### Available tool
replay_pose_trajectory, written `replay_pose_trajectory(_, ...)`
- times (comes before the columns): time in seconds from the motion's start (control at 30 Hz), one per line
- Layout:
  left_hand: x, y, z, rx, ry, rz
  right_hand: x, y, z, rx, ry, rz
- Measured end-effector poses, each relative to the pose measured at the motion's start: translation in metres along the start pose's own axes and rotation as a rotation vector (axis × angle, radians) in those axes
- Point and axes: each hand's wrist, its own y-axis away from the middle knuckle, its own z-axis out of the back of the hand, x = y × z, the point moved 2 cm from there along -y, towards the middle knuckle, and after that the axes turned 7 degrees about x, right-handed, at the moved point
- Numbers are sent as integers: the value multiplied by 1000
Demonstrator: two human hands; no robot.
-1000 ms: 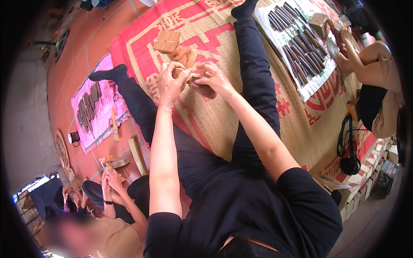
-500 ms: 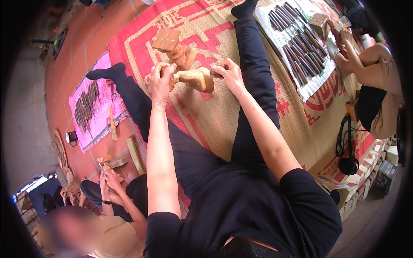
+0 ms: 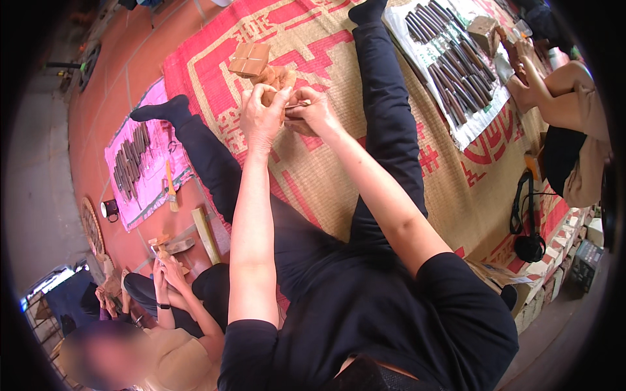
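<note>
My left hand (image 3: pixel 263 120) is closed round a pale carved wooden piece (image 3: pixel 301 128), whose wider end shows below my right fingers. Much of the carving is hidden behind both hands. My right hand (image 3: pixel 317 114) pinches a small thin dark piece against the carving, close by my left fingertips; its kind is too small to tell. Just beyond my hands, on the woven mat, is a second wooden carving (image 3: pixel 280 77) with a rounded body. A square wooden block (image 3: pixel 250 60) with a pale cross line on it adjoins that carving.
The red and tan mat (image 3: pixel 313 182) lies between my outstretched legs. Rows of dark-handled tools rest on a white sheet (image 3: pixel 466 137) at right, others on a pink cloth (image 3: pixel 153 195) at left. A brush (image 3: pixel 171 186) and mug (image 3: pixel 109 209) are nearby. People sit on both sides.
My right hand has moved left, up against my left hand and the carving. My left hand has shifted slightly right, and the carving is now more hidden.
</note>
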Motion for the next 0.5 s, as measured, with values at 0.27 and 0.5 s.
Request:
replay_pose_trajectory(0.27,-13,10,-1,52,-55,-62,-3,-7,72,51,389,135)
replay_pose_trajectory(0.5,-13,8,5,84,23,-39,2,-10,37,38,561,237)
